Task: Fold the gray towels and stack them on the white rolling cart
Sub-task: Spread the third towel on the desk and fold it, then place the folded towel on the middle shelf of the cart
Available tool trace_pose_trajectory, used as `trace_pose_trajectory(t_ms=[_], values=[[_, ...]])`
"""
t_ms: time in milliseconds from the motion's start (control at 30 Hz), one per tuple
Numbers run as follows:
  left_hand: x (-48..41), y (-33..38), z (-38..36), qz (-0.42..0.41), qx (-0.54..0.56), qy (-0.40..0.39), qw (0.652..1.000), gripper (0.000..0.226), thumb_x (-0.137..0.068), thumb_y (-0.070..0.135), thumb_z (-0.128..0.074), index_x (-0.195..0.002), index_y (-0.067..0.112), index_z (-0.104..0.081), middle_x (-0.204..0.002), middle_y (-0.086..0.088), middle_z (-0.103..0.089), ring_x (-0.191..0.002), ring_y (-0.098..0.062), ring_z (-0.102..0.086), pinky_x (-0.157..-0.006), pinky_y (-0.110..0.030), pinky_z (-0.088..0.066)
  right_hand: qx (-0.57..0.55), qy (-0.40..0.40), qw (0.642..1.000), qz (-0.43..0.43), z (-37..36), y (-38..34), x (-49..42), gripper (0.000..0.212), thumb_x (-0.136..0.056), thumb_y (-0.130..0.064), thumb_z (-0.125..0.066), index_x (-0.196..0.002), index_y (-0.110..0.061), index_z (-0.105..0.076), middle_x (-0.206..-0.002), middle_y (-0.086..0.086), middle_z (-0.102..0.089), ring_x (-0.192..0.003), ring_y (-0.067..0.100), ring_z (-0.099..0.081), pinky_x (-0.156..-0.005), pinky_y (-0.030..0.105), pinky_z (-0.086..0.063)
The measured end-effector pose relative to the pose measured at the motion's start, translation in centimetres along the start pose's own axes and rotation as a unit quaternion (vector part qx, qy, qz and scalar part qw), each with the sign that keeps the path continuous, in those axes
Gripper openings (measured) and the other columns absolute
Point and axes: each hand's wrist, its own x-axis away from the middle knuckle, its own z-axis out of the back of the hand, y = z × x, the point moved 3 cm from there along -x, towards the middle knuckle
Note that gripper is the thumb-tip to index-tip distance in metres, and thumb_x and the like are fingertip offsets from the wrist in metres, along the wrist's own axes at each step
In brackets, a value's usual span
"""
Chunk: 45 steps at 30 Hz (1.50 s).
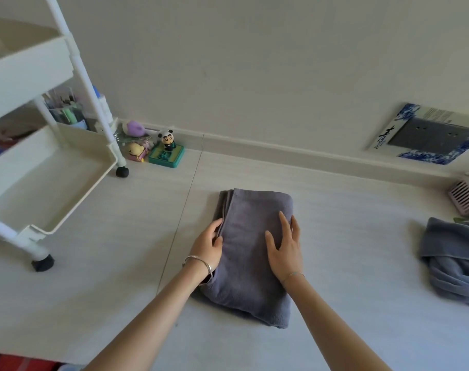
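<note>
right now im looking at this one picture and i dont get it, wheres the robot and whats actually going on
There is no robot here. The picture comes from a wide-angle camera worn on a person's head, looking forward and down, so the two bare arms reaching in from the bottom are that person's own.

On the pale floor lies a folded gray towel. The left hand pinches its left edge, where the layers meet. The right hand rests flat on top with straight fingers, pressing the towel down.

A second gray towel lies rumpled at the right. The white rolling cart stands at the left, with no towel visible on its shelves yet. A small panda figure and other toys sit by the wall.
</note>
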Motion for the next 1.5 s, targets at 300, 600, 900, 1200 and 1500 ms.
trace_pose_trajectory(t_ms=[300,600,900,1200,1500], values=[[0.8,-1.5,1.5,0.01,-0.082,0.08,0.993,0.042,-0.093,0.005,-0.047,-0.133,0.018,-0.05,-0.114,-0.003,-0.059,-0.107,-0.022,-0.058,-0.088,-0.025,-0.042,0.026,-0.014,0.999,0.035,-1.3,-0.7,0.1,0.053,-0.097,-0.036,-0.044,-0.146,-0.036,-0.026,-0.158,-0.005,-0.01,-0.143,0.017,-0.019,-0.114,0.033,-0.023],[0.1,0.1,1.7,-0.005,-0.207,0.049,0.977,0.058,-0.096,0.018,-0.04,-0.149,0.017,-0.016,-0.151,-0.009,-0.025,-0.135,-0.026,-0.033,-0.107,-0.033,-0.03,0.303,-0.119,0.944,0.045,-3.3,-0.6,-0.2,0.066,-0.092,-0.061,-0.006,-0.148,-0.032,0.013,-0.155,-0.005,0.025,-0.143,0.016,0.023,-0.116,0.042,0.013],[-0.9,-0.9,-2.8,-0.132,-0.424,-0.023,0.896,0.062,-0.08,0.051,0.015,-0.141,0.039,0.012,-0.157,0.012,0.008,-0.145,-0.017,0.013,-0.115,-0.046,0.003,0.28,-0.059,0.954,0.09,-4.0,-0.1,4.8,0.067,-0.094,-0.054,-0.005,-0.148,-0.021,-0.028,-0.157,0.003,-0.013,-0.146,0.022,-0.005,-0.114,0.04,-0.005],[-0.5,-1.6,-2.7,-0.132,-0.355,0.021,0.925,0.071,-0.083,0.05,0.01,-0.148,0.035,-0.013,-0.158,0.011,-0.005,-0.146,-0.017,0.005,-0.119,-0.038,-0.005,-0.124,-0.028,0.987,-0.094,-0.5,0.4,3.9,0.062,-0.092,-0.04,-0.055,-0.145,-0.022,-0.028,-0.149,-0.002,-0.032,-0.134,0.016,-0.037,-0.104,0.027,-0.031],[2.7,0.2,-0.7,-0.07,-0.241,-0.001,0.968,0.092,-0.069,0.078,0.002,-0.149,0.033,-0.004,-0.159,0.007,-0.001,-0.145,-0.013,0.003,-0.119,-0.039,-0.005,-0.208,-0.192,0.944,-0.168,1.8,-2.7,1.2,0.054,-0.068,-0.045,-0.08,-0.111,-0.016,-0.063,-0.103,-0.001,-0.07,-0.094,0.015,-0.066,-0.085,0.032,-0.054]])
